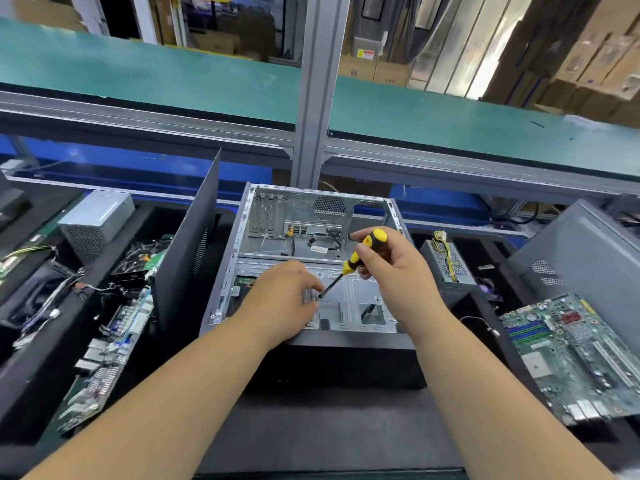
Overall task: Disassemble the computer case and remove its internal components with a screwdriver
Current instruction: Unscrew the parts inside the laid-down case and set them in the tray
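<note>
The computer case lies open on its side at the middle of the dark table, its bare metal interior facing up and its rear panel with the round fan grille toward the far edge. A few loose cables hang near the port cut-outs inside.

The person's right hand has its grip closed around the yellow-and-black handle of a screwdriver, fingers curled round it. The shaft slants down and to the left, its tip set on a spot on the metal bracket in the near part of the case. The left hand rests inside the case right beside that tip, its fingers bent down onto a small ribbed metal part; whether they pinch it or only press on it I cannot tell. A strip of green circuit board shows just past the left wrist.

A dark side panel stands upright just left of the case. Beyond it, toward the left edge of the table, lie a grey power supply, tangled cables and a long circuit board. To the right of the case sits another power supply with yellow wires, and near the right edge a green motherboard lies flat, with a second grey case behind it. A green conveyor belt runs along above the far edge.
</note>
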`<control>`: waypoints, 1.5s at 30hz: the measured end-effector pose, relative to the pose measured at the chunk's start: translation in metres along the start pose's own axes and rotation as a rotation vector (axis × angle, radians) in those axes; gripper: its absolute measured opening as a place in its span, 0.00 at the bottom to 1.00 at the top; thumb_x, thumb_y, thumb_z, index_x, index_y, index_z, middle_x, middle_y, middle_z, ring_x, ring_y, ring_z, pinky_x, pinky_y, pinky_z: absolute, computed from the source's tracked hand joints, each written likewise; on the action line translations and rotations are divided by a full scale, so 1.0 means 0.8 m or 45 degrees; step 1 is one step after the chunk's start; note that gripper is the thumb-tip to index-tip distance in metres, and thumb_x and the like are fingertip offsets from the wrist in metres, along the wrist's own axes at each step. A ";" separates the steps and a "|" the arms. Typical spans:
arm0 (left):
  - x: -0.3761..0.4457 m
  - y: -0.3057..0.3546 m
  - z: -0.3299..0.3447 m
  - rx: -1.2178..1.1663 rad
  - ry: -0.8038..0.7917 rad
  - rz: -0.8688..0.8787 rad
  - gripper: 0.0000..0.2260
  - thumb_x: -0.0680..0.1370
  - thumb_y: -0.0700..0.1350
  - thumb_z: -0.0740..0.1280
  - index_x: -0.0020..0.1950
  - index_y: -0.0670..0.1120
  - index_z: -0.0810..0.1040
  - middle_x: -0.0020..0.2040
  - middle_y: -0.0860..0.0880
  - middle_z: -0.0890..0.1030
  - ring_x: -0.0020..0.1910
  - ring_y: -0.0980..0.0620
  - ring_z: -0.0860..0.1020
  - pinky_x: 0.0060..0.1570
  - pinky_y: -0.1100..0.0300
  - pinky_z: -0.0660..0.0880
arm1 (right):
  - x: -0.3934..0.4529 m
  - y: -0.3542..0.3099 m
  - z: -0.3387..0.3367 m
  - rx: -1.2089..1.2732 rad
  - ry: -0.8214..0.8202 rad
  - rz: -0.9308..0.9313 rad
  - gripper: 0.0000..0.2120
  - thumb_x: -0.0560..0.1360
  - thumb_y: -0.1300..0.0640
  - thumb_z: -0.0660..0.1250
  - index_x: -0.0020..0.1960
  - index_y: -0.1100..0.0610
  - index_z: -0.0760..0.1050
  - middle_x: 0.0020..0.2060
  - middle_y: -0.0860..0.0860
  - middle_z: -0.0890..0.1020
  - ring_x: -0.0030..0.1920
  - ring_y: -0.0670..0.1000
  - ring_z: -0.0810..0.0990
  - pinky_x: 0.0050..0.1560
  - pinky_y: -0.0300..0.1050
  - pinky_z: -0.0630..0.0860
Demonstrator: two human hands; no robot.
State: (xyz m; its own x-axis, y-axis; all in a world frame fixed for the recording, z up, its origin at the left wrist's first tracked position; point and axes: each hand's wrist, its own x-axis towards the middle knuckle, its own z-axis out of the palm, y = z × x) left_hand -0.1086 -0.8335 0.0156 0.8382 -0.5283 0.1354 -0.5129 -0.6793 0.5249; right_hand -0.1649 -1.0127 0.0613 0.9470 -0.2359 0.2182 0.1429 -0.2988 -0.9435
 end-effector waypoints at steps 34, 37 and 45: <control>0.004 0.000 0.006 0.005 0.029 -0.060 0.09 0.75 0.50 0.71 0.54 0.56 0.82 0.47 0.58 0.74 0.51 0.55 0.74 0.54 0.59 0.72 | 0.013 -0.011 -0.007 -0.034 -0.130 -0.020 0.07 0.80 0.56 0.66 0.52 0.45 0.79 0.42 0.47 0.84 0.41 0.44 0.82 0.42 0.38 0.77; 0.008 0.002 0.007 -0.018 0.058 -0.095 0.09 0.74 0.53 0.71 0.53 0.57 0.81 0.45 0.59 0.74 0.47 0.57 0.74 0.48 0.61 0.72 | 0.013 -0.013 -0.009 -0.020 -0.125 -0.034 0.06 0.80 0.56 0.66 0.52 0.46 0.79 0.42 0.46 0.84 0.41 0.45 0.82 0.42 0.38 0.78; 0.026 0.021 0.013 -0.286 0.075 -0.223 0.02 0.75 0.50 0.71 0.42 0.56 0.81 0.38 0.58 0.81 0.37 0.59 0.78 0.37 0.65 0.74 | 0.013 -0.015 -0.043 0.123 -0.034 -0.067 0.07 0.80 0.57 0.65 0.53 0.47 0.80 0.43 0.48 0.84 0.42 0.46 0.82 0.44 0.39 0.78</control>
State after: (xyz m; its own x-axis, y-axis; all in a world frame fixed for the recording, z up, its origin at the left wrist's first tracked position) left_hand -0.1019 -0.8616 0.0184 0.9231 -0.3779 0.0713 -0.3110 -0.6245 0.7164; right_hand -0.1671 -1.0437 0.0833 0.9446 -0.1971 0.2625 0.2184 -0.2196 -0.9508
